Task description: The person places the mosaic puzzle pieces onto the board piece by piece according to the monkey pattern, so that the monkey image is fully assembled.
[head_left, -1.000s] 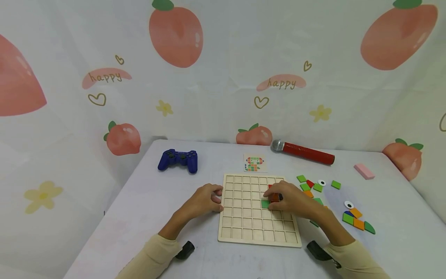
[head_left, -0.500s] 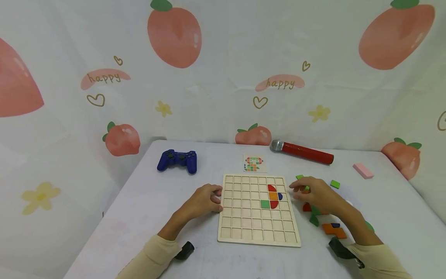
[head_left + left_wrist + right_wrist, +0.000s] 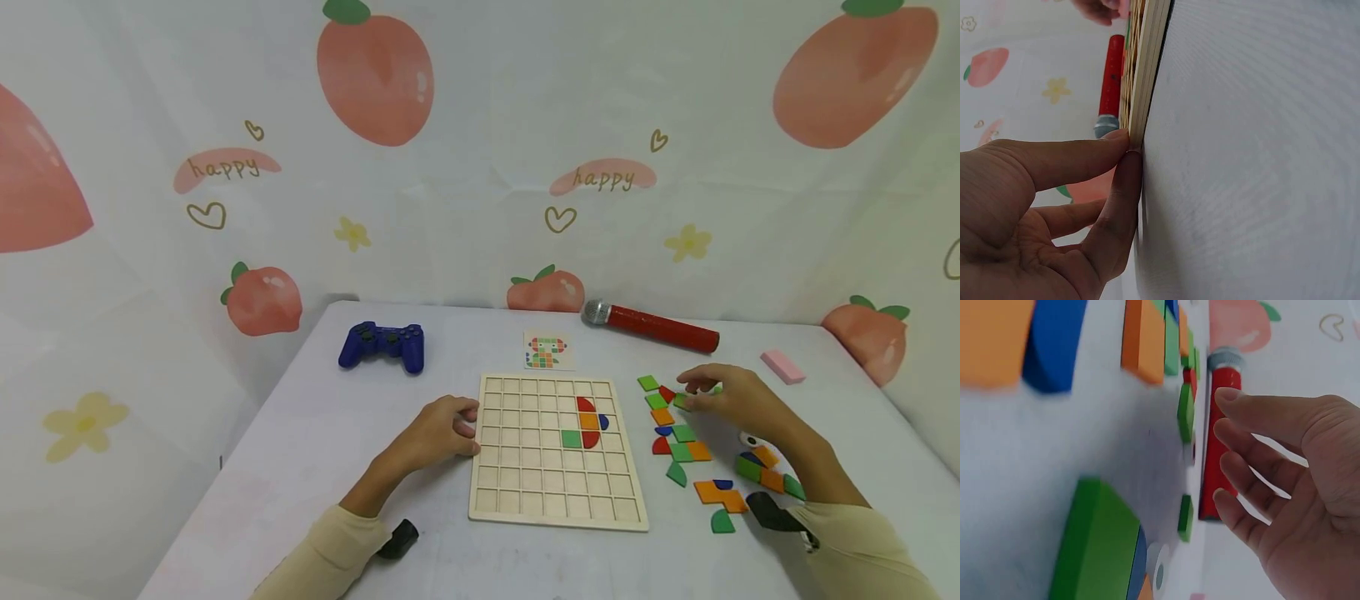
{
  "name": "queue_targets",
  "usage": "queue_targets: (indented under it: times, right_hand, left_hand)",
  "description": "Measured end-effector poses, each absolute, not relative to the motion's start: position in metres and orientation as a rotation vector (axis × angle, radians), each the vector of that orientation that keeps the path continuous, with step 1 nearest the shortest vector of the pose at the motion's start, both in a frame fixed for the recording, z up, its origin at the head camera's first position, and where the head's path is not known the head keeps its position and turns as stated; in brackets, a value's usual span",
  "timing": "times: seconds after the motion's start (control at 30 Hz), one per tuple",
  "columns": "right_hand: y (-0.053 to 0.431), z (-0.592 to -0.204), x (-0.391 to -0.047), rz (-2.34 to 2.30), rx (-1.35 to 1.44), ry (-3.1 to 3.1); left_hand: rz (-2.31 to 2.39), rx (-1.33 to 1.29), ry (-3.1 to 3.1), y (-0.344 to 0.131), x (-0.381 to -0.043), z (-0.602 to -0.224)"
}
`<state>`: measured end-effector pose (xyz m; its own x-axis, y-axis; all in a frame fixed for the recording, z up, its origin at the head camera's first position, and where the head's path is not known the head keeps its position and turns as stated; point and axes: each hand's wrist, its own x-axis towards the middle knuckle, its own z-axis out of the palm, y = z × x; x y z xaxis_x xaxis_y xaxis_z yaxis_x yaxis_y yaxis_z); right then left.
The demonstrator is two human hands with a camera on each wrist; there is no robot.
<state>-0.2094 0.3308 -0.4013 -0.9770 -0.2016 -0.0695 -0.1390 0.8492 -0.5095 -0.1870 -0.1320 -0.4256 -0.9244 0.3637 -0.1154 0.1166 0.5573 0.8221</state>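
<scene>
A pale wooden grid board [image 3: 525, 483] lies flat on the table. On its right part sit two red quarter-round tiles [image 3: 585, 405], an orange square [image 3: 589, 422], a green square [image 3: 572, 439] and a blue half-round tile [image 3: 603, 422]. My left hand [image 3: 435, 433] pinches the board's left edge, thumb and finger [image 3: 1124, 187] meeting there in the left wrist view. Over the loose tiles hovers my right hand [image 3: 738, 404], its fingers loosely bent with nothing between them. A green square tile [image 3: 681, 401] lies just by its fingertips; the right wrist view shows a gap there.
Several loose tiles [image 3: 681, 452] in green, orange, red and blue spread right of the board, with a white eye disc [image 3: 748, 440] partly hidden. Behind the board lies a pattern card [image 3: 549, 352]. A blue game controller [image 3: 382, 346], red microphone [image 3: 660, 327] and pink block [image 3: 783, 367] stand farther back.
My right hand has left the board's tiles and moved right, above the loose pieces. A red quarter-round tile stays beside the green square. The left hand holds its place.
</scene>
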Motion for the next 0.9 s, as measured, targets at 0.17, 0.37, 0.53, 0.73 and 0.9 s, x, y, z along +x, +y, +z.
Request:
queue_targets:
  times: [0.17, 0.37, 0.53, 0.73, 0.9]
  right_hand:
    - [0.343, -0.404, -0.217, -0.775, -0.234, 2.898]
    - [0.355, -0.408, -0.224, -0.783, -0.221, 2.858]
    - [0.359, -0.41, -0.228, -0.778, -0.222, 2.823]
    - [0.359, -0.411, -0.231, -0.767, -0.242, 2.827]
    - [0.361, -0.415, -0.234, -0.748, -0.233, 2.822]
  left_hand:
    - [1.29, 0.4, 2.533, -0.131, -0.187, -0.425]
    - [1.294, 0.397, 2.528, -0.131, -0.187, -0.424]
    - [1.302, 0.39, 2.521, -0.131, -0.187, -0.423]
    - [1.305, 0.392, 2.519, -0.131, -0.186, -0.423]
    - [1.305, 0.391, 2.518, -0.131, -0.186, -0.423]
